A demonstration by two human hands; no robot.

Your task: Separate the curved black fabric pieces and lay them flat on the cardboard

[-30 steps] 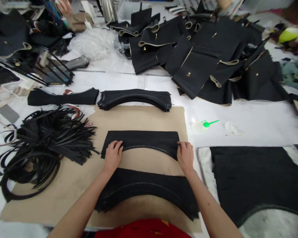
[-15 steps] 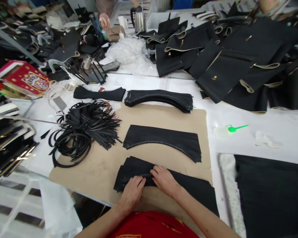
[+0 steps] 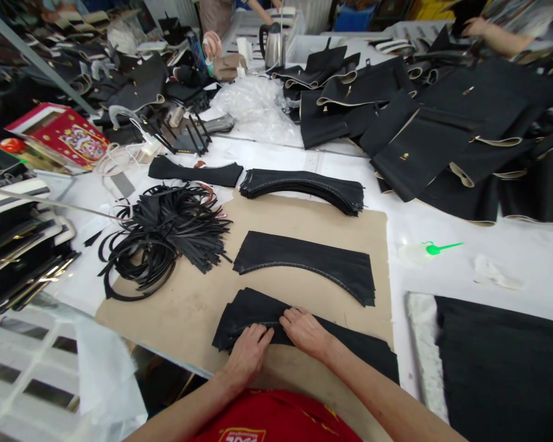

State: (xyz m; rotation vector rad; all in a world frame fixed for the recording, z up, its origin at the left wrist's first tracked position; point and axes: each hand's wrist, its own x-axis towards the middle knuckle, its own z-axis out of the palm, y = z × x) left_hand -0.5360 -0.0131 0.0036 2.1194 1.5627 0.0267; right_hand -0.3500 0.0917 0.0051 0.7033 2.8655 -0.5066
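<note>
A stack of curved black fabric pieces (image 3: pixel 350 341) lies nearest to me on the brown board. My left hand (image 3: pixel 249 351) has its fingers curled onto the curved edge, left of the middle, gripping the top piece. Just to the right, my right hand (image 3: pixel 304 331) pinches the same edge, with its fingertips bent over the fabric. The thumbs are mostly hidden. Beyond my hands lies a flat black fabric piece (image 3: pixel 304 261) with a stitched curved edge. Farther back sits a thicker stack of such pieces (image 3: pixel 304 184).
A heap of black strips (image 3: pixel 179 227) lies left on the brown board (image 3: pixel 193 319). Black bag parts (image 3: pixel 424 141) pile up at the back right. A green-tipped bottle (image 3: pixel 433 248) and a black fabric stack (image 3: pixel 507 362) are on the right. Other people stand behind the table.
The view has shifted slightly, so the table's things appear a little farther right. Both hands stay at the curved edge of the near fabric stack, with hardly any movement.
</note>
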